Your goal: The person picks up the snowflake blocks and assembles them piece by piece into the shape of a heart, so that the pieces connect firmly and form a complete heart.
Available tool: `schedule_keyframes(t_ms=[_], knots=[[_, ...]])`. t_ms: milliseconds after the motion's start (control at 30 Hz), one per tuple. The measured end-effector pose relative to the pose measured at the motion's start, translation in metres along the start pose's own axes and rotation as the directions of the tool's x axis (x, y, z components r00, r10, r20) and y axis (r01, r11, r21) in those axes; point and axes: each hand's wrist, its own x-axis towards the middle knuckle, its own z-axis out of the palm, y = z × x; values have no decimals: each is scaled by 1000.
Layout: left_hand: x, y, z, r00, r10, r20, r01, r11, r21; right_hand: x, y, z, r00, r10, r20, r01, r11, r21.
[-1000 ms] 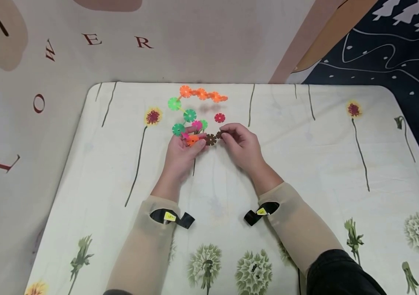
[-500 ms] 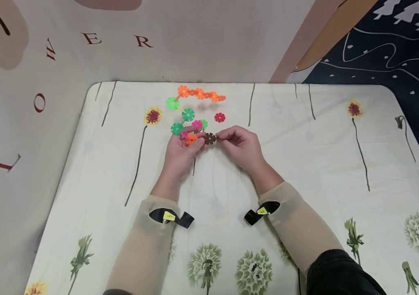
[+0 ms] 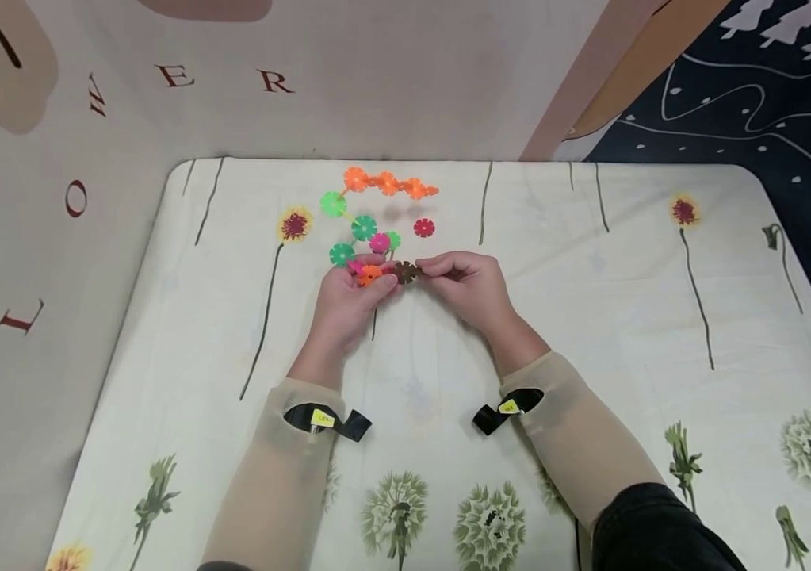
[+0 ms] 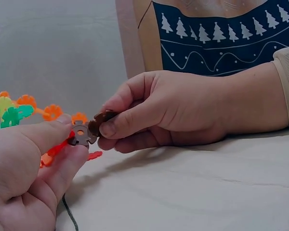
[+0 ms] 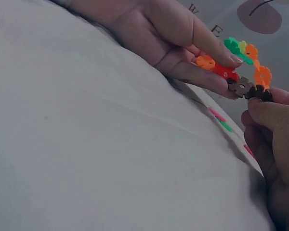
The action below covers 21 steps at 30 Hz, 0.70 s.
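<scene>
— Left hand (image 3: 350, 301)?
— Pinching orange snowflake disc (image 3: 370, 275) of the chain (image 3: 365, 226), toward worktop (image 3: 591, 317) far edge.
— Right hand (image 3: 469, 287)?
— Fingers (image 4: 130, 122) pinched on brown disc (image 4: 100, 118), touching second brown disc (image 4: 82, 135).

Head view: even, soft, bright light, no glare, faint shadows under forearms on tablecloth (image 3: 591, 317). Slight wide-angle bend at edges. Wrist views dimmer, cooler, low contrast; right wrist cam: near cloth soft, bg out of focus. No motion blur
</scene>
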Motion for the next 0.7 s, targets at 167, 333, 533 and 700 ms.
schedule_keyframes(t_ms=[167, 333, 533, 700], knots=[[0, 1, 0, 1000, -19, 5, 19, 1000, 2, 1, -2, -3, 998, 44, 50, -43, 999, -17], [-1, 1, 0, 1000, -26, 10, 26, 1000, 4, 1, 0, -2, 997, 44, 71, -41, 998, -46], [-1, -1, 1, 1000, 12, 9, -12, 1000, -21, 1, 6, 2, 998, -35, 47, 39, 995, -92], [1, -2, 1, 999, 40, -12, -40, 999, -13, 4, 5, -1, 996, -72, 50, 85, 928, -364]])
